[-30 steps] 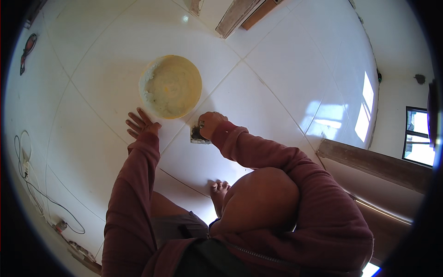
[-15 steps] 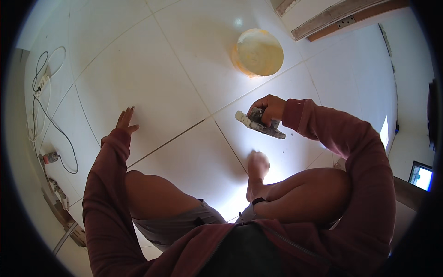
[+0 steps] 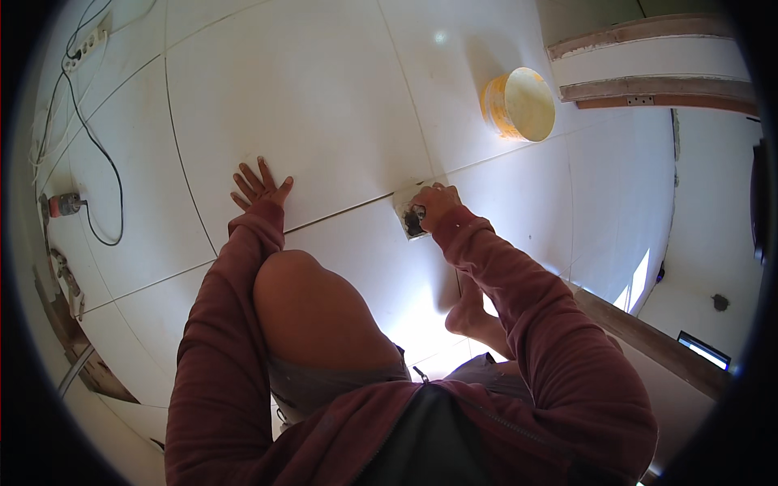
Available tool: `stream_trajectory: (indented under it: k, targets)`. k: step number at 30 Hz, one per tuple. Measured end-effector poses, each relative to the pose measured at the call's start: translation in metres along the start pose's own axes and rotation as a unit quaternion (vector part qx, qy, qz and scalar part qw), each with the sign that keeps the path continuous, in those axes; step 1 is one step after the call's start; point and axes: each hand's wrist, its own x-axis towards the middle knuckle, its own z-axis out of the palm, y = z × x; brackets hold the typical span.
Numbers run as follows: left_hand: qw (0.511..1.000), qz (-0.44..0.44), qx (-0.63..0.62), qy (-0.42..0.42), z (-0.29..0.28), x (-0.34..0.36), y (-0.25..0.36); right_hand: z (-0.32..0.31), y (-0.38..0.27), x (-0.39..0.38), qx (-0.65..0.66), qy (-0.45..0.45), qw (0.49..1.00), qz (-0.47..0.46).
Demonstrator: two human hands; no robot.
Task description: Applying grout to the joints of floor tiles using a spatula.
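My right hand (image 3: 438,204) is closed around the handle of a grout float (image 3: 411,223). The float's flat, pale-smeared pad lies against the white tiled floor (image 3: 267,97), over a joint between tiles. Part of the handle is hidden by my fingers. On the left, my left hand (image 3: 261,185) rests palm down on a tile with its fingers spread, holding nothing. Beyond my right hand, to the far right, stands a yellow-stained bucket (image 3: 496,105) with a whitish inside.
At the far left lie a white power strip (image 3: 87,50) and a red and grey corded power tool (image 3: 63,205), its black cord curling over the tiles. Wooden-edged steps (image 3: 656,87) rise at the back right. My bare foot (image 3: 468,316) is near my right forearm.
My right hand has brought the float from above the floor down onto the tile joint, and it now lies flatter. My left hand's fingers are more spread. The view has shifted.
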Motion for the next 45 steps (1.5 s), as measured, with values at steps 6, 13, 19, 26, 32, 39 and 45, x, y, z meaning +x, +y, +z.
stream_trajectory:
  k: [6, 13, 19, 26, 32, 39, 45]
  targets:
    - [1.0, -0.011, 0.016, -0.003, -0.001, -0.003, 0.007, 0.003, 0.003, -0.002, 0.032, 0.009, 0.998, 0.05]
    - [1.0, 0.009, 0.017, 0.002, -0.008, -0.007, 0.012, -0.001, 0.02, -0.005, 0.057, 0.109, 0.986, 0.11]
    - [0.999, -0.014, 0.041, -0.01, -0.006, -0.004, 0.012, 0.001, 0.047, -0.01, 0.279, 0.134, 0.92, 0.241]
    - [0.999, -0.004, 0.033, 0.016, -0.003, -0.009, 0.008, 0.017, -0.034, 0.004, 0.155, 0.077, 0.957, 0.234]
    - [0.999, -0.009, 0.026, -0.023, -0.001, -0.005, 0.009, 0.008, -0.042, -0.004, 0.118, -0.025, 0.987, 0.11]
    - [1.0, -0.006, 0.022, -0.015, -0.002, -0.003, 0.01, 0.001, -0.054, 0.001, 0.017, -0.101, 0.992, 0.071]
    - [0.999, -0.012, 0.027, -0.019, -0.003, -0.006, 0.002, 0.017, -0.045, -0.013, 0.105, -0.087, 0.986, 0.093]
